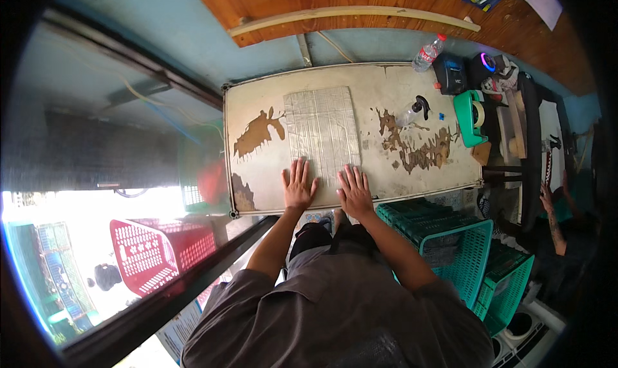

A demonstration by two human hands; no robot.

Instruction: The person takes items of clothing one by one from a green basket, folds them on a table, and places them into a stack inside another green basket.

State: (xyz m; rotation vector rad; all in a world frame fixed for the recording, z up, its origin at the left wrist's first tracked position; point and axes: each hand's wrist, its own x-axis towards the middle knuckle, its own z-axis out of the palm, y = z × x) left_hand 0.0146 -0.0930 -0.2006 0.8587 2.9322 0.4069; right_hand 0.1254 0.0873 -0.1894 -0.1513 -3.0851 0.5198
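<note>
My left hand lies palm down with fingers spread at the near left corner of a flat, creased, silvery-grey sheet. Its fingertips overlap the sheet's edge. My right hand rests in the same way at the near right corner, fingers apart. Neither hand grips anything. Under the sheet is a worn off-white tabletop whose surface has peeled to brown in patches. To the right of the sheet, a clear spray bottle with a black trigger head lies on its side.
At the table's right end are a green tape dispenser, a plastic bottle with a red cap and a black box. Green plastic baskets stand below right, a red basket beyond the glass. Another person's arm shows far right.
</note>
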